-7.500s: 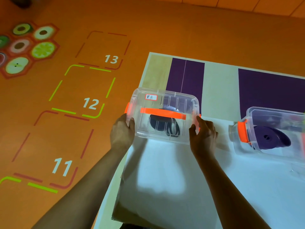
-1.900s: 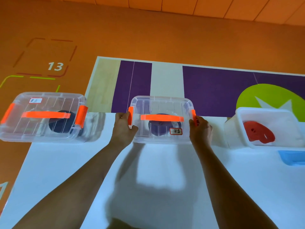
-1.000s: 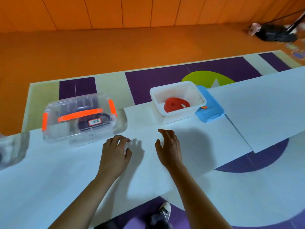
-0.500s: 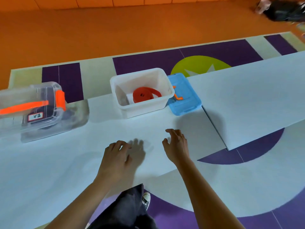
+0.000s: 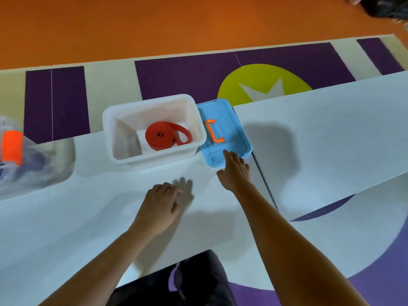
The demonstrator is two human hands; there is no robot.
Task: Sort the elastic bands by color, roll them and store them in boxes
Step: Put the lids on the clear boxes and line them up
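At the bottom centre of the frame are the person's dark trousers (image 5: 176,283), with both bare forearms running up from the lower corners. The left hand (image 5: 161,206) sits just below the middle of the frame over a white sheet (image 5: 66,217); its fingers are loosely curled and close together and hold nothing, and whether they touch the sheet I cannot tell. A little higher and to the right, the right hand (image 5: 235,171) stretches forward with its fingers nearly straight and pressed together, the tips on the near edge of a blue lid (image 5: 229,138).

The lid lies flat with its orange handle (image 5: 213,134) facing up, touching the right side of an open white box (image 5: 152,161) in the centre of the frame. A rolled red band (image 5: 163,138) lies on the bottom of that box, one loose loop trailing to its right. To the right of the lid a second white sheet (image 5: 331,140) meets the first along a dark seam.

At the left edge is part of a clear box (image 5: 13,173) with an orange latch (image 5: 12,144); something dark shows blurred inside it.

Beyond the boxes lies a mat (image 5: 187,78) of purple and cream blocks with a green circle (image 5: 262,85), then orange floor (image 5: 154,25) across the top.
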